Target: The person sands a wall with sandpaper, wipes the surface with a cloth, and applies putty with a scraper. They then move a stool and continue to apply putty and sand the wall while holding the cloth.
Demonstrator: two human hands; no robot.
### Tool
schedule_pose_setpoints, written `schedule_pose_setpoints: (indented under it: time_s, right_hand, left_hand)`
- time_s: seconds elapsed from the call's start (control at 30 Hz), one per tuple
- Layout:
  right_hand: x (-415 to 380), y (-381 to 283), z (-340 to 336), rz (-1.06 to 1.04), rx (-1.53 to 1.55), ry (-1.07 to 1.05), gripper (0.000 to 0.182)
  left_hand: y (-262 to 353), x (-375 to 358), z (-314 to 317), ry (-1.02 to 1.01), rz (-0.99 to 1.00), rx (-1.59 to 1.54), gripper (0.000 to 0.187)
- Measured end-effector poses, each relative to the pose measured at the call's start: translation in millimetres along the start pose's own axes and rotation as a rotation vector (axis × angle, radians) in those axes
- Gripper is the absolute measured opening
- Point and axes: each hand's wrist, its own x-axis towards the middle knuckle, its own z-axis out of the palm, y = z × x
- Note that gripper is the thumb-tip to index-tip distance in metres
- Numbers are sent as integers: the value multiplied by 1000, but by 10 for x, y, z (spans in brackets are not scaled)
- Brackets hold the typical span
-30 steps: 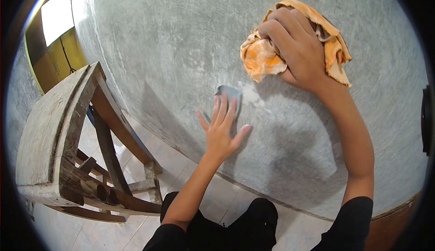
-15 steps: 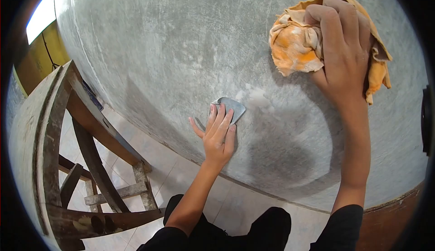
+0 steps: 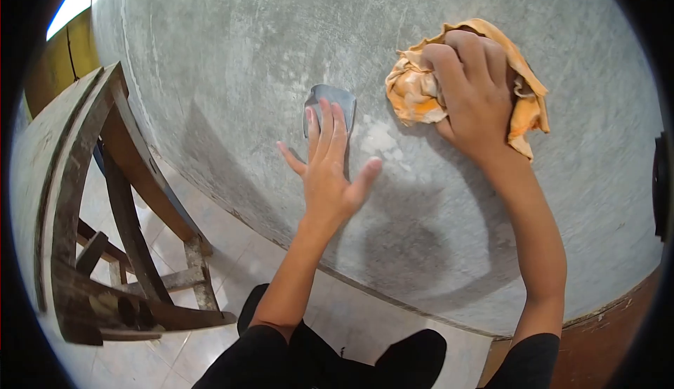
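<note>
A mottled grey surface (image 3: 232, 59) with a smooth, scuffed finish fills most of the view. My left hand (image 3: 326, 161) lies on it with fingers spread and the thumb held out. Its fingertips rest on a small grey sheet (image 3: 340, 97) that looks like sandpaper. To the right, my right hand (image 3: 481, 90) is closed over a bunched orange-yellow cloth (image 3: 414, 90) with pale, whitish patches, pressed against the surface. Between the hands is a smear of white powder (image 3: 379, 140).
A worn wooden stand or chair (image 3: 105, 157) is at the left, close to the surface's edge. Pale floor tiles (image 3: 239, 248) show below. A reddish-brown panel (image 3: 597, 357) sits at the lower right, with a dark object (image 3: 659, 187) at the right edge.
My left hand and the grey sheet have moved up the surface and slightly left, its thumb now spread wider. My right hand has brought the cloth left and down, nearer the powder.
</note>
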Motion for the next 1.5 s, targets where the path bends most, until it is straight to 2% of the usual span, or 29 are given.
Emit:
schedule_pose_setpoints:
  time_s: [0.03,0.1,0.17,0.23,0.3,0.33,0.4,0.53,0.6,0.63,0.67,0.7,0.77,0.8,0.87,0.93,1.0,1.03,1.13,1.2,1.23,1.3,1.4,1.47,1.5]
  right_hand:
    - [7,-21,-24,13,38,-14,30]
    - [6,-36,-41,18,89,-15,34]
    - [-45,-32,-45,-8,106,-35,35]
    - [-37,-33,-44,-37,155,-55,40]
    - [-5,-34,-70,-27,176,-67,40]
    - [-8,-45,-84,-15,191,-95,39]
    - [-11,-63,-59,-3,192,-89,38]
    - [-124,-256,117,45,233,-63,35]
    - [-370,-514,293,68,292,-96,34]
    - [-602,-666,469,69,320,-92,34]
    - [-933,-827,703,8,336,-188,31]
    - [-1101,-981,625,-51,308,-296,28]
    - [-1307,-1250,283,-175,214,-520,20]
    - [-1480,-1330,264,-173,215,-531,20]
    - [-1816,-1413,350,-306,236,-464,19]
    - [-1640,-1328,263,-261,296,-453,18]
    - [-1403,-1189,280,-198,283,-589,20]
    - [-1252,-1066,294,-161,365,-545,33]
    - [-701,-701,471,48,276,-348,47]
    - [-201,-523,224,133,257,-316,49]
    - [-16,-487,112,182,139,-317,44]
    - [8,-543,143,223,21,-323,40]
    - [-586,-946,712,78,251,-295,30]
    - [-846,-1330,723,-151,184,-479,27]
    - [-891,-1521,552,-303,52,-665,25]
  left_hand:
    - [31,-105,62,6,0,1,95]
    - [-50,-466,293,-42,137,12,98]
    - [-262,-858,456,-47,138,10,96]
    - [-277,-905,381,-48,136,9,94]
    - [-344,-929,284,-53,127,31,64]
    - [-377,-924,256,-49,129,34,64]
    - [-421,-889,197,16,165,49,36]
    - [-369,-680,-48,46,156,-112,27]
    - [-406,-503,-158,359,54,-165,21]
    - [-499,-452,-217,355,60,-172,21]
    - [-612,-413,-300,419,-130,-343,19]
    - [-693,-395,-351,475,-328,-510,19]
    - [-674,-325,-456,525,-364,-597,22]
    - [-670,-315,-500,576,-393,-680,27]
    - [-740,-309,-500,580,-406,-689,27]
    - [-767,-340,-476,589,-421,-698,28]
    - [-782,-361,-472,533,-433,-698,30]
    - [-783,-368,-464,538,-436,-703,30]
    - [-853,-396,-430,454,-423,-644,32]
    - [-966,-429,-403,423,-393,-587,35]
    - [-987,-427,-417,418,-399,-587,35]
    - [-983,-419,-456,443,-448,-665,36]
    - [-1001,-400,-489,483,-474,-650,38]
    - [-973,-397,-540,478,-479,-650,39]
    - [-941,-389,-538,482,-485,-654,40]
